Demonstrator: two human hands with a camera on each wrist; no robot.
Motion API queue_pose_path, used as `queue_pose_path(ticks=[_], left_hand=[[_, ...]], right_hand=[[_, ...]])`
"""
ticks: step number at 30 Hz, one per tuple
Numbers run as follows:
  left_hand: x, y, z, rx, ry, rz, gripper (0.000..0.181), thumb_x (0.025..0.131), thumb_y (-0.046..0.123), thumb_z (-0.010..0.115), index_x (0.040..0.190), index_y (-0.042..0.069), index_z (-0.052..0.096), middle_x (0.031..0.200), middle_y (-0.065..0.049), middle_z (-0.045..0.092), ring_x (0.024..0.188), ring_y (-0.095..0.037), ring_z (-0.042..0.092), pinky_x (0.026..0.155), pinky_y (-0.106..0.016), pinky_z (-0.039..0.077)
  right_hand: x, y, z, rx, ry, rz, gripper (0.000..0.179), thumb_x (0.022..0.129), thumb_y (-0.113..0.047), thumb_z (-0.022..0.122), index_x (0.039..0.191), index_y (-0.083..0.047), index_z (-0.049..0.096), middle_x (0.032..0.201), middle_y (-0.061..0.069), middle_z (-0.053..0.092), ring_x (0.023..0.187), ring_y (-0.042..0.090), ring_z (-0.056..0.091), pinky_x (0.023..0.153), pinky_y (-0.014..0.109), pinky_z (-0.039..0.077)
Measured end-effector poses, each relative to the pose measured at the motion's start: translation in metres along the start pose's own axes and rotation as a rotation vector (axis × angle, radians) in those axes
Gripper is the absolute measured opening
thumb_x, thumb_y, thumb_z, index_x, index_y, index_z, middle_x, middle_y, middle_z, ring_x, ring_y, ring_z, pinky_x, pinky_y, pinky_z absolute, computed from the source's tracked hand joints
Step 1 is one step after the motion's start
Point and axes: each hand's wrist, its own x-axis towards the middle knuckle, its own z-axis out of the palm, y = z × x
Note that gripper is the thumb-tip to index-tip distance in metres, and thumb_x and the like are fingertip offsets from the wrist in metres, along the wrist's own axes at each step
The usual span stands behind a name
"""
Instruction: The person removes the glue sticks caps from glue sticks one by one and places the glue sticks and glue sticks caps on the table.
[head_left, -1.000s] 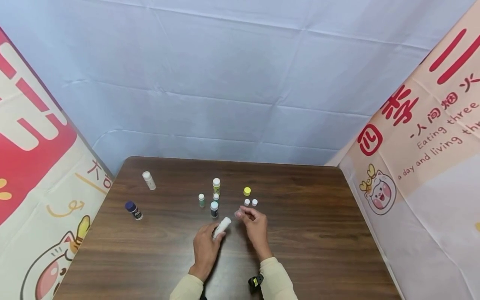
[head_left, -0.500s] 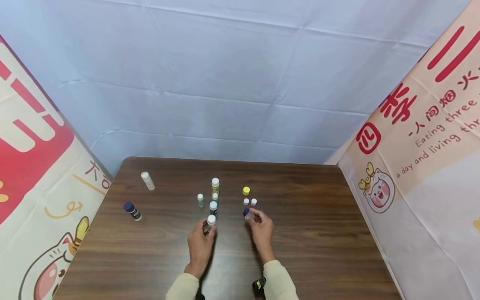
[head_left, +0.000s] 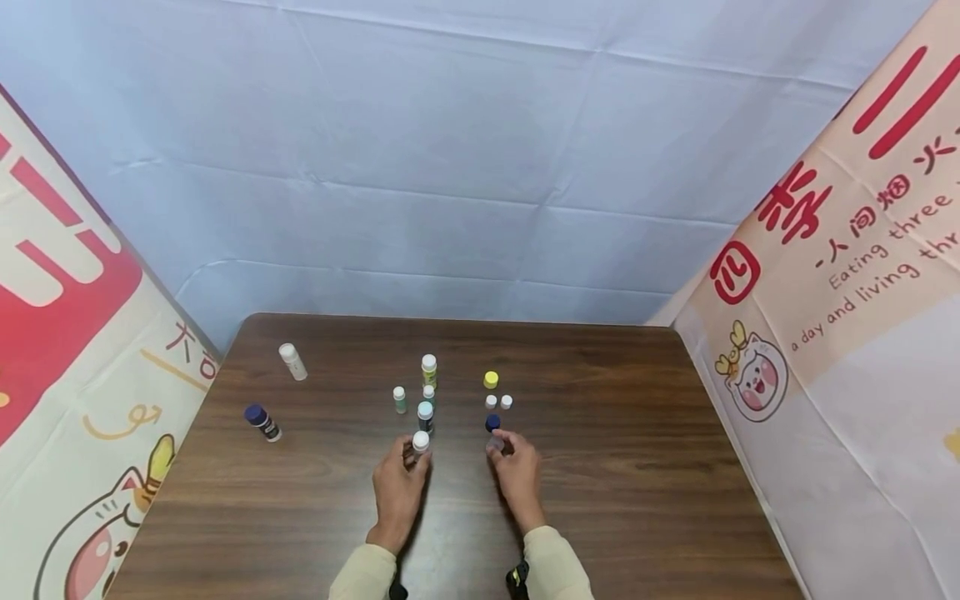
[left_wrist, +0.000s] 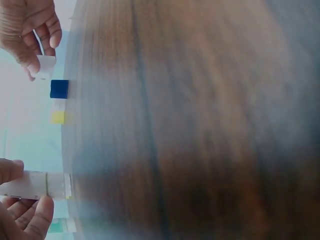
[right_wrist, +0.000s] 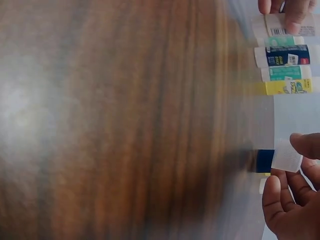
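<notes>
My left hand grips a white glue stick between thumb and fingers, its white end up, at the near end of a group of upright glue sticks. The dark blue glue stick stands just behind it. To the right, my right hand pinches a translucent white ribbed cap between thumb and fingertips. It is just on the near side of a dark blue cap on the table. In the left wrist view, a small gap shows between the held cap and the blue cap.
Two green glue sticks and a yellow one stand behind. A yellow cap and two small white caps lie beyond the blue cap. Farther left are a white glue stick and a blue-capped one on the wooden table.
My left hand has turned the tilted white glue stick upright and moved it slightly left to the group. My right hand has lowered the cap beside the blue cap, now visible.
</notes>
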Motion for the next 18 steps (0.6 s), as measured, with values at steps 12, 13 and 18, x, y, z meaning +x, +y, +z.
queue_pose_path(ticks=[12,13,18], left_hand=[[0.0034,-0.0027,0.0001,-0.029,-0.064,-0.047,0.026,0.076,-0.001,0.078,0.098,0.003,0.065,0.094,-0.015,0.071,0.079,-0.021,0.071,0.066,-0.026,0.056],[0.0036,-0.0025,-0.0001,-0.031,-0.068,-0.05,0.026,0.077,-0.001,0.078,0.099,0.002,0.065,0.094,-0.015,0.071,0.08,-0.021,0.071,0.067,-0.026,0.056],[0.0049,-0.0034,-0.0008,-0.017,-0.078,-0.059,0.025,0.077,0.001,0.078,0.098,0.002,0.065,0.093,-0.015,0.071,0.08,-0.021,0.071,0.067,-0.026,0.056]], right_hand=[[-0.0043,0.0071,0.0039,-0.081,-0.021,-0.022,0.025,0.07,0.002,0.078,0.094,-0.005,0.076,0.088,0.007,0.072,0.078,0.021,0.065,0.069,0.037,0.051],[-0.0043,0.007,0.0041,-0.08,-0.026,-0.02,0.025,0.07,0.002,0.078,0.094,-0.004,0.076,0.089,0.007,0.072,0.079,0.021,0.065,0.07,0.038,0.052],[-0.0061,0.0066,0.0064,-0.091,-0.031,-0.023,0.025,0.07,0.004,0.079,0.094,-0.003,0.075,0.092,0.009,0.072,0.083,0.024,0.067,0.073,0.041,0.053]])
